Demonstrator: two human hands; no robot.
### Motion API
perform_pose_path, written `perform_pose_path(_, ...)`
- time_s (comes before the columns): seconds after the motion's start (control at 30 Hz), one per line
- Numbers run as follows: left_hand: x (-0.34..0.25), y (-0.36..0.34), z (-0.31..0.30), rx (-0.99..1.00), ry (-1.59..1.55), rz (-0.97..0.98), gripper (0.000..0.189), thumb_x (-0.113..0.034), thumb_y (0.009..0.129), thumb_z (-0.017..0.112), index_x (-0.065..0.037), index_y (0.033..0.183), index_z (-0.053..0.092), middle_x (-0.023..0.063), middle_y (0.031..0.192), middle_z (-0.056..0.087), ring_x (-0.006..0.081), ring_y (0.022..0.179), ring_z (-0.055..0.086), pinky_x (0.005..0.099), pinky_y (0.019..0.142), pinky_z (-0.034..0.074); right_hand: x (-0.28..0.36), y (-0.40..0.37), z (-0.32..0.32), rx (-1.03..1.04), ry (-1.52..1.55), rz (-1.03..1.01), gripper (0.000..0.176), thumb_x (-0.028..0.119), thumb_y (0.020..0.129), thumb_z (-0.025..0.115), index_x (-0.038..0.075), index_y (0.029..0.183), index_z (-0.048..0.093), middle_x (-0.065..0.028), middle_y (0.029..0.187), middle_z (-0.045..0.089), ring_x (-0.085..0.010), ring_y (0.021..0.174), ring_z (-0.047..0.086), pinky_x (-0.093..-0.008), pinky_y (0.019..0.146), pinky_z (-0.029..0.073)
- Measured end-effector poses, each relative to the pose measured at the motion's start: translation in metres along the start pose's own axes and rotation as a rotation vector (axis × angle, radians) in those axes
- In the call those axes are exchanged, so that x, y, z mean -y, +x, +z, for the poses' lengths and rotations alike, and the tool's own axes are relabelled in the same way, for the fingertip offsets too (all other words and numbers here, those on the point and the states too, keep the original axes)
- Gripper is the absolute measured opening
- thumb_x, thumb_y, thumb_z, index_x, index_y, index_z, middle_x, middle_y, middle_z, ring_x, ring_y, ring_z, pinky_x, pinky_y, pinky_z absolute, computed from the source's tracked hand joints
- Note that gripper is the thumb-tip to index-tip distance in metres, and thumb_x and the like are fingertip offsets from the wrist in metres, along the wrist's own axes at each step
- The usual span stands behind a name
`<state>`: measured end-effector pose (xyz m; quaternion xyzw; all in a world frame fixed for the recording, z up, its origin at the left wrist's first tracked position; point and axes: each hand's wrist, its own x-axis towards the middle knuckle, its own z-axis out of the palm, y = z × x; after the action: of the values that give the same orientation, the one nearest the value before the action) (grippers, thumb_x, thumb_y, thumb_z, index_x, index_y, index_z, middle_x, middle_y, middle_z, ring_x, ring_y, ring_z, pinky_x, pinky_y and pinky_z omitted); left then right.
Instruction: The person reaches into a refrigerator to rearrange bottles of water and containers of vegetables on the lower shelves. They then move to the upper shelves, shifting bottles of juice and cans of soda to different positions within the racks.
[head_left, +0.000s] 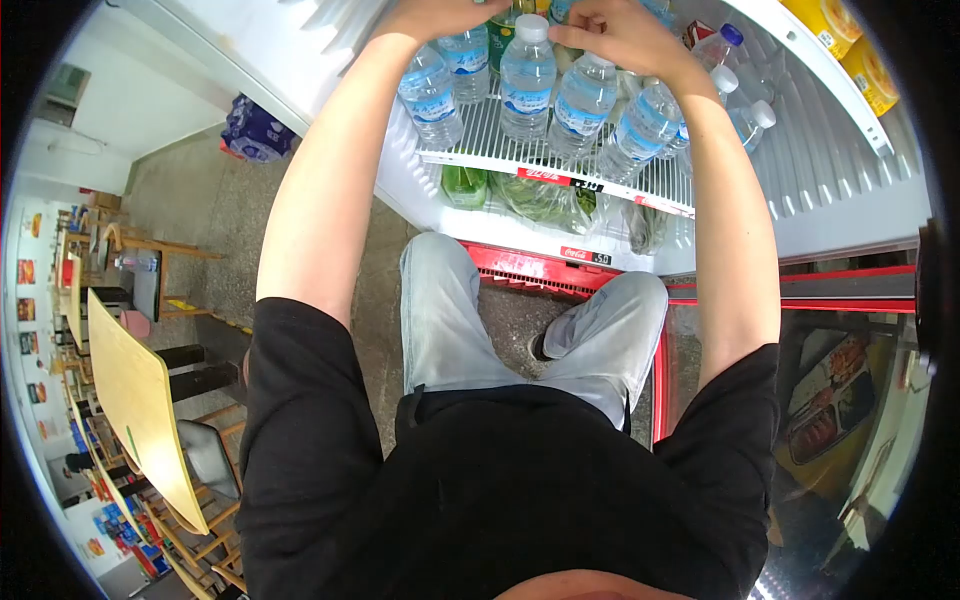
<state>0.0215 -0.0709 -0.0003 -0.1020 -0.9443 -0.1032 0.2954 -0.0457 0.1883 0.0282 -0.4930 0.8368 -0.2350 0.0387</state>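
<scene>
Both bare arms reach into an open drinks fridge. My left hand [448, 15] is at the top edge beside a green bottle [499, 38]; its fingers are mostly cut off. My right hand [625, 38] is over the bottle caps, fingers curled and thumb pointing left; what they hold, if anything, is hidden. Below the hands, clear water bottles with blue labels stand on a wire shelf [480, 118]. A white-capped water bottle [527, 85] is between the hands, and another bottle [582, 105] stands under my right thumb.
Bagged green vegetables [540, 198] lie on the bottom level. Yellow packages [868, 72] sit on the upper right door rack [830, 75]. My knees are close to the red fridge base [520, 268]. Wooden tables [135, 400] and chairs stand at left.
</scene>
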Motion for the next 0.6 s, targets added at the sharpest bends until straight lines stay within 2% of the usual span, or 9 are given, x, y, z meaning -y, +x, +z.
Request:
perform_pose_path(0.03, -0.004, -0.001, 0.001, -0.120, 0.108, 0.084, 0.034, -0.039, 0.085, 0.074, -0.006, 0.095, 0.075, 0.0216, 0.099, 0.071, 0.0400, 0.099, 0.066, 0.0492, 0.092, 0.049, 0.001, -0.001, -0.001, -0.001, -0.007, 0.009, 0.049, 0.053, 0.089, 0.068, 0.004, 0.089, 0.078, -0.0194, 0.076, 0.071, -0.0298, 0.068, 0.068, -0.0437, 0.066, 0.052)
perform_pose_path(0.13, -0.018, 0.001, -0.012, 0.041, -0.097, 0.000, 0.033, -0.040, 0.086, 0.075, -0.007, 0.092, 0.076, 0.0205, 0.100, 0.069, 0.0396, 0.105, 0.062, 0.0499, 0.097, 0.045, 0.008, -0.004, -0.005, -0.003, -0.033, 0.037, 0.051, 0.054, 0.089, 0.069, 0.004, 0.087, 0.077, -0.0196, 0.073, 0.070, -0.0288, 0.067, 0.067, -0.0437, 0.065, 0.051)
perform_pose_path(0.43, -0.011, -0.003, -0.012, 0.120, -0.110, 0.137, 0.025, -0.034, 0.079, 0.078, -0.010, 0.087, 0.076, 0.0156, 0.093, 0.067, 0.0372, 0.103, 0.059, 0.0483, 0.096, 0.044, 0.006, -0.001, -0.003, -0.009, -0.109, 0.072, 0.053, 0.054, 0.087, 0.070, 0.002, 0.092, 0.077, -0.0217, 0.081, 0.072, -0.0324, 0.073, 0.069, -0.0445, 0.069, 0.053)
perform_pose_path(0.6, -0.013, -0.003, -0.015, 0.180, -0.147, 0.186, 0.026, -0.036, 0.077, 0.080, -0.011, 0.085, 0.076, 0.0131, 0.094, 0.066, 0.0361, 0.105, 0.058, 0.0471, 0.097, 0.042, 0.007, -0.003, -0.002, -0.040, -0.111, 0.059, 0.052, 0.052, 0.086, 0.072, 0.001, 0.096, 0.076, -0.0211, 0.086, 0.074, -0.0328, 0.078, 0.071, -0.0431, 0.072, 0.055)
